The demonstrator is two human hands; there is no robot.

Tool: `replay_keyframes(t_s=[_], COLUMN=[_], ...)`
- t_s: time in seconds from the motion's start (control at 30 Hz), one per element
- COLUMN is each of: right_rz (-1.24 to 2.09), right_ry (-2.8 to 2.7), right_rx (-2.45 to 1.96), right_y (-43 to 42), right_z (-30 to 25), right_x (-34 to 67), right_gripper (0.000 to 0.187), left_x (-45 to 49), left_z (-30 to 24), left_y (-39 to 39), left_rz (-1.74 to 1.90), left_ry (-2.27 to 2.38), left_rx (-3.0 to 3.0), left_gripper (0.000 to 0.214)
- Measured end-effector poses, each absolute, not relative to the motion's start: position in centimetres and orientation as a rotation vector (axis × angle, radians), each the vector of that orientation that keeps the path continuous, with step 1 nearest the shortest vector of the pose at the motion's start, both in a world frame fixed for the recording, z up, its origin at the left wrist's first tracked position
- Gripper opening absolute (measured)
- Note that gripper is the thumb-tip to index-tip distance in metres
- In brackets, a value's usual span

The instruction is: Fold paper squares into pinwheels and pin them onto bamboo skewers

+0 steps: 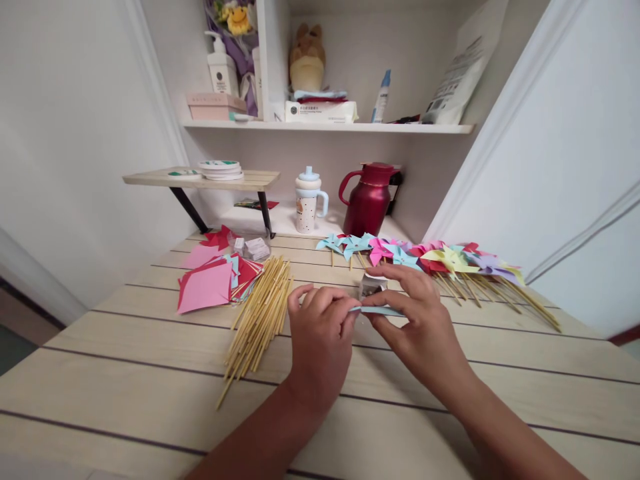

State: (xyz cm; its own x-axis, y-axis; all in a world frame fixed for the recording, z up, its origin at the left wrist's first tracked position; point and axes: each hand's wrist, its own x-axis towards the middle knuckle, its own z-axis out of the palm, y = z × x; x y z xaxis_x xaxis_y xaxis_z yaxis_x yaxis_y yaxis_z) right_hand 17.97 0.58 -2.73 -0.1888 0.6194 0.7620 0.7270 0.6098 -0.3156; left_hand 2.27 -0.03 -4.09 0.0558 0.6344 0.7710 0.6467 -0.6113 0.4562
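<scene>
Between my two hands is a light blue piece of paper (383, 311), seen nearly edge-on above the table. My left hand (323, 327) is closed on its left end, thumb and fingers pinched together. My right hand (417, 317) grips the paper's right part between thumb and fingers, with the index finger raised above it. Just behind the paper stands a small open box (372, 285); what lies inside is too small to name. Left of my left hand lies a loose pile of thin wooden sticks (260, 313).
Paper pinwheels on sticks (450, 260) lie along the back right. Pink and red paper squares (205, 288) and a clear box (255, 248) are at the left. Behind stand a cup (307, 203), a red jug (369, 200) and a small raised shelf (250, 180) with tape rolls (220, 171).
</scene>
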Motion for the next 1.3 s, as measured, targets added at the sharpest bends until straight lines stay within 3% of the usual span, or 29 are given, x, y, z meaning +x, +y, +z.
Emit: replay_keyframes(t_s=[0.1, 0.2, 0.3, 0.43, 0.57, 0.87, 1.3], right_rz=[0.279, 0.883, 1.179, 1.286, 1.358, 1.395, 1.414], right_ry=[-1.747, -1.408, -1.108, -1.035, -1.030, -1.148, -1.183], right_rx=[-1.170, -1.284, -1.276, -1.193, -1.177, -1.213, -1.206], right_y=[0.7, 1.0, 1.4, 1.6, 1.3, 1.2, 1.1], right_z=[-2.6, -2.6, -2.5, -2.2, -2.0, -2.2, -2.4], right_x=[17.9, 18.0, 18.3, 18.6, 18.5, 18.3, 18.2], right_gripper=[0.004, 0.025, 0.035, 0.034, 0.030, 0.034, 0.033], left_x=[2.2, 1.8, 1.4, 1.5, 2.0, 1.9, 2.0], left_z=[-3.8, -3.5, -3.4, -3.6, -3.6, -2.9, -4.2], left_y=[-0.2, -0.1, 0.5, 1.0, 0.8, 0.6, 1.4], left_rz=[-1.810, -2.126, -2.420, -2.605, -2.739, -2.813, -2.854], left_ry=[-1.426, -1.545, -1.768, -2.069, -2.081, -2.276, -2.400], left_rx=[-2.199, -2.081, -2.041, -2.391, -2.771, -2.504, -2.205], left_gripper=[0.014, 0.048, 0.056, 0.042, 0.037, 0.022, 0.023])
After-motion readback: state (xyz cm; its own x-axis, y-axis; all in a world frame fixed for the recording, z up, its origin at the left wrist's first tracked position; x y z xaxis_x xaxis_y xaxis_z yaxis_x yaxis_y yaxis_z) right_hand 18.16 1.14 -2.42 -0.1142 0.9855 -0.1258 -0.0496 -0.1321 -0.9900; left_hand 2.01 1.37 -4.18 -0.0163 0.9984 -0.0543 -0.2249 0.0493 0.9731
